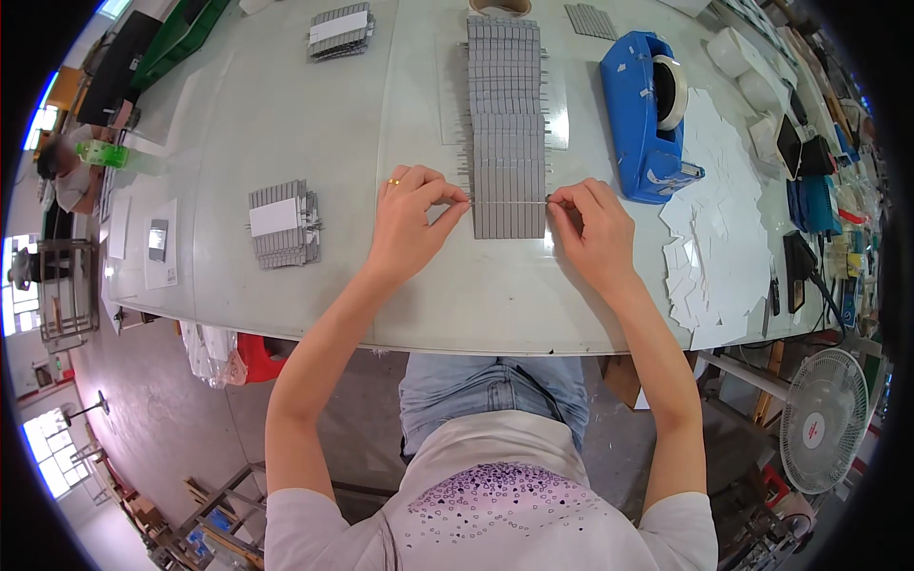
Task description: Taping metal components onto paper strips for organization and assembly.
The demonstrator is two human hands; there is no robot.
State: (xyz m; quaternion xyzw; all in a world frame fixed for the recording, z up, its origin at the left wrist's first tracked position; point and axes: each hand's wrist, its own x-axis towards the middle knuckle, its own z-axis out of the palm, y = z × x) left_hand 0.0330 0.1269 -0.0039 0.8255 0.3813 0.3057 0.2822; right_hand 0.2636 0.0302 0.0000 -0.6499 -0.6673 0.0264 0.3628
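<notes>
A long row of overlapping grey slatted pieces (507, 157) runs away from me down the middle of the table. Across its near end lies a thin pale strip (509, 203), perhaps tape. At its left end my left hand (411, 214), wearing a ring, pinches with thumb and forefinger. The right end is pinched the same way by my right hand (598, 228). Both hands rest close against the row's edges. Just right of the row stands a blue tape dispenser (628, 119) carrying a roll of tape (672, 92).
Two stacks of grey pieces with white labels, one nearer (276, 219) and one farther (340, 33), sit on the left. White paper sheets (714, 228) spread over the table's right side. A green bottle (102, 153) lies far left; a white fan (824, 419) stands lower right.
</notes>
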